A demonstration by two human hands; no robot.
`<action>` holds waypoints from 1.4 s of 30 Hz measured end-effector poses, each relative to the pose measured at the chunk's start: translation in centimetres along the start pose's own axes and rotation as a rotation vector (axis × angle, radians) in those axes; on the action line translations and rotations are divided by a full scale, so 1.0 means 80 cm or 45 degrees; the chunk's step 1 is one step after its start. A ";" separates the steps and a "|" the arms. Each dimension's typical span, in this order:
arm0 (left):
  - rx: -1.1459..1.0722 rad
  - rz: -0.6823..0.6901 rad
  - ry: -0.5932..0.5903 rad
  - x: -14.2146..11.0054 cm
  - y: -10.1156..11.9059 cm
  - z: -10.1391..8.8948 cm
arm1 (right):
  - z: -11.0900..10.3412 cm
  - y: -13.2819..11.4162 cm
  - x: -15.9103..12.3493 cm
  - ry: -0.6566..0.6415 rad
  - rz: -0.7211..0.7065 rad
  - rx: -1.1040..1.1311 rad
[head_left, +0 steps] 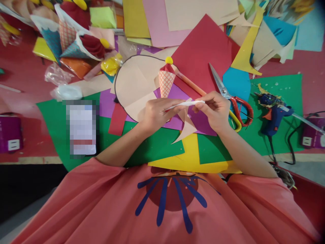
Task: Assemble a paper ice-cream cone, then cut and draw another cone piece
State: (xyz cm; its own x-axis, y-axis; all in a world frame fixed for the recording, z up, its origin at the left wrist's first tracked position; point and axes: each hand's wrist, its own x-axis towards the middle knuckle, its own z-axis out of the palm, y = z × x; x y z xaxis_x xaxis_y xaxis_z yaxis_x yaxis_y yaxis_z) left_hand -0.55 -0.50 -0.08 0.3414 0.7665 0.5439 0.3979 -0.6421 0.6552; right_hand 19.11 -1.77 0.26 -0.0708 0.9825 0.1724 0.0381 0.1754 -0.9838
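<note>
A white, soft-looking strip of modelling clay [191,103] is stretched level between my two hands. My left hand [162,113] pinches its left end, with the fingers pointing right. The right end sits between the thumb and fingers of my right hand [215,110]. Just beyond my left hand is a small paper ice-cream cone [166,83] with an orange lattice pattern, a dark red top and a yellow ball. Scissors [225,93] with red and yellow handles lie to the right of my right hand. Behind the hands rests a beige rounded cut-out [137,81] with a dark edge.
A blue glue gun [275,118] with its cord lies on green sheets [286,91] at the right. At the left are a phone [82,130] and a white lump [67,92] in plastic. Larger paper cones [67,37] and clay packets crowd the back left; coloured sheets [203,51] cover the back.
</note>
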 end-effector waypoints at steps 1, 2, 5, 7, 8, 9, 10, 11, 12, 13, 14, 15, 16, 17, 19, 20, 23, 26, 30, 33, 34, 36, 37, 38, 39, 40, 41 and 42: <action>0.002 -0.003 -0.021 0.001 0.001 -0.001 | 0.000 0.000 0.000 0.005 -0.009 0.003; 0.002 -0.001 -0.034 0.001 0.001 -0.001 | 0.000 0.000 0.001 0.004 -0.019 0.010; -0.016 -0.007 -0.018 0.000 0.000 0.002 | 0.000 -0.001 0.002 -0.019 -0.012 0.039; -0.041 -0.058 0.004 -0.001 -0.002 0.005 | 0.000 0.000 0.003 -0.014 0.007 0.043; -0.056 -0.093 0.012 -0.002 -0.002 0.006 | 0.001 0.001 0.003 -0.007 0.008 0.044; -0.075 -0.127 0.019 -0.002 -0.002 0.007 | 0.001 0.001 0.003 -0.004 0.005 0.042; -0.097 -0.154 0.026 -0.002 -0.002 0.007 | 0.001 0.002 0.003 -0.002 0.001 0.040; -0.118 -0.174 0.030 -0.002 -0.002 0.007 | 0.001 0.002 0.003 -0.004 0.003 0.037; -0.135 -0.187 0.032 -0.002 -0.001 0.006 | 0.001 0.003 0.003 -0.006 0.010 0.034; -0.148 -0.200 0.023 -0.001 -0.001 0.005 | 0.001 0.002 0.002 -0.008 0.021 0.030; -0.158 -0.213 0.006 -0.001 0.000 0.004 | 0.001 0.002 0.002 -0.004 0.033 0.025; -0.163 -0.226 -0.015 -0.001 0.001 0.002 | 0.002 0.001 0.002 0.004 0.043 0.021; -0.165 -0.234 -0.037 -0.001 0.002 0.001 | 0.002 0.000 0.002 0.016 0.051 0.016; -0.163 -0.236 -0.055 -0.001 0.002 0.001 | 0.002 -0.001 0.002 0.028 0.058 0.008; -0.162 -0.214 -0.054 -0.001 0.002 0.001 | 0.002 -0.002 0.003 0.050 0.070 -0.014; -0.174 -0.198 -0.046 -0.001 0.002 0.001 | 0.002 -0.003 0.003 0.055 0.071 -0.022; -0.281 -0.198 -0.068 0.000 0.000 0.004 | 0.001 -0.002 0.003 0.050 0.066 -0.020; -0.340 -0.260 -0.163 0.004 -0.002 0.005 | 0.000 0.000 0.002 -0.018 0.053 0.018; -0.258 -0.248 -0.224 0.009 -0.004 0.004 | -0.001 0.004 -0.001 -0.107 0.029 0.005; -0.226 -0.207 -0.193 0.008 -0.005 0.004 | -0.002 0.006 -0.001 -0.100 0.034 -0.077; -0.212 -0.198 -0.182 0.007 -0.005 0.004 | -0.002 0.006 -0.001 -0.099 0.036 -0.097; -0.171 -0.169 -0.163 0.006 -0.006 0.005 | -0.002 0.005 -0.001 -0.093 0.039 -0.117; -0.145 -0.148 -0.155 0.005 -0.007 0.005 | -0.002 0.004 0.000 -0.087 0.038 -0.120; -0.119 -0.125 -0.156 0.005 -0.007 0.005 | -0.002 0.003 0.000 -0.081 0.039 -0.127; -0.099 -0.105 -0.161 0.004 -0.008 0.005 | -0.002 0.002 0.000 -0.073 0.039 -0.142; -0.085 -0.090 -0.168 0.004 -0.008 0.005 | -0.002 0.001 0.001 -0.065 0.038 -0.164; -0.076 -0.088 -0.178 0.004 -0.008 0.005 | -0.002 0.000 0.001 -0.058 0.037 -0.190; -0.074 -0.092 -0.187 0.004 -0.008 0.004 | -0.002 -0.001 0.001 -0.056 0.040 -0.216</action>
State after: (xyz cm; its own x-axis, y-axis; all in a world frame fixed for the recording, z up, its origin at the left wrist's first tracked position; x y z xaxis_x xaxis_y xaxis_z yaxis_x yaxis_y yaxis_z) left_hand -0.40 0.16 -0.50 0.4365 0.7984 0.4147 0.3770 -0.5808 0.7214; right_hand 19.27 -1.72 0.33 -0.1100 0.9846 0.1359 0.2083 0.1566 -0.9655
